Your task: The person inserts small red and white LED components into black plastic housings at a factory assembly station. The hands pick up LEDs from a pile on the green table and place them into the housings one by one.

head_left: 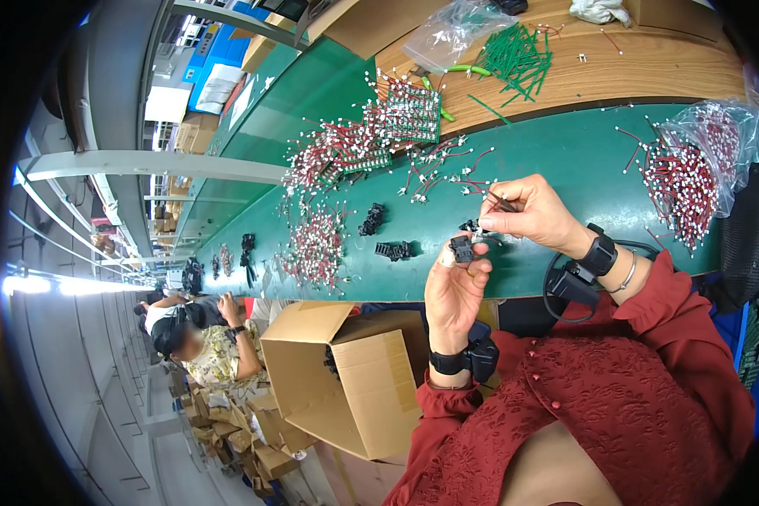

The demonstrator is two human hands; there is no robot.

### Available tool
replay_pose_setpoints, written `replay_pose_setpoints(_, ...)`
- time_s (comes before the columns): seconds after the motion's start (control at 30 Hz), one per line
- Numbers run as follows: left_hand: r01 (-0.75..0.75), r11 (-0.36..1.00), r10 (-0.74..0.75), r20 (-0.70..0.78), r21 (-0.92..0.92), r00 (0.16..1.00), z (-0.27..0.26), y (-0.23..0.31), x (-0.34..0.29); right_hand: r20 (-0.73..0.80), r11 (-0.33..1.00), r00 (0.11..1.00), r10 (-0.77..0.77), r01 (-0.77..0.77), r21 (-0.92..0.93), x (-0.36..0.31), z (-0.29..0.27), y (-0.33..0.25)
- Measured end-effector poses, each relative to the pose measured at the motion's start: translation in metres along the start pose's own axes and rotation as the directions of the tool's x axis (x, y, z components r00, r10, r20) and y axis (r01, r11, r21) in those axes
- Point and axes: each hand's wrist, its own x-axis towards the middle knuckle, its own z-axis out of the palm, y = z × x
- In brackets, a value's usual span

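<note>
1. Head view, left hand: the left hand [452, 295] is raised at the near edge of the green table [523, 270]. Its fingers are closed on a small black part [461, 248], held up at the fingertips.
2. Head view, right hand: the right hand [541, 212] is just beyond and to the right of the left hand. Its thumb and fingers are pinched on a slender dark item [503, 201]; its exact kind cannot be told. The fingertips are close to the black part; contact between them cannot be confirmed.
3. Head view, table, near the hands: two black pieces [392, 250] lie to the left of the left hand. Loose red wires [427, 177] with white ends lie beyond them.
4. Head view, table, left: a heap of red wires with white ends [316, 244] lies near a stack of green boards [415, 114] bearing similar wires.
5. Head view, far side: green strips [519, 63] lie on a wooden board [649, 72].
6. Head view, right: a clear bag [738, 135] partly covers a further wire heap [683, 190].
7. Head view, lower left: an open cardboard box [379, 384] stands beside the table.
</note>
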Motion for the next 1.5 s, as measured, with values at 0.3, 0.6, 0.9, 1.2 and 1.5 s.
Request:
replay_pose_setpoints(0.3, 0.008, 1.000, -0.008, -0.011, -0.021, 1.000, 0.005, -0.002, 0.001, -0.008, 0.999, 0.999, -0.036, 0.037, 0.016, 0.000, 0.002, 0.002)
replay_pose_setpoints(0.6, -0.072, 0.972, 0.067, 0.030, 0.224, 0.997, 0.011, -0.001, -0.002, -0.019, 0.993, 0.997, 0.074, -0.072, 0.094, 0.002, -0.003, 0.000)
replay_pose_setpoints(0.9, 0.033, 0.993, -0.025, 0.066, -0.115, 0.998, 0.004, -0.005, -0.002, 0.069, 0.960, 0.973, -0.222, 0.230, -0.161, 0.002, 0.001, 0.002)
replay_pose_setpoints(1.2, 0.075, 0.979, -0.046, 0.152, -0.190, 0.987, 0.003, -0.006, 0.000, 0.094, 0.937, 0.957, -0.273, 0.287, -0.198, -0.005, 0.006, 0.000)
replay_pose_setpoints(1.5, 0.024, 0.975, -0.001, 0.102, -0.221, 0.995, 0.008, -0.008, 0.003, 0.110, 0.895, 0.930, -0.351, 0.367, -0.254, -0.006, 0.008, 0.003)
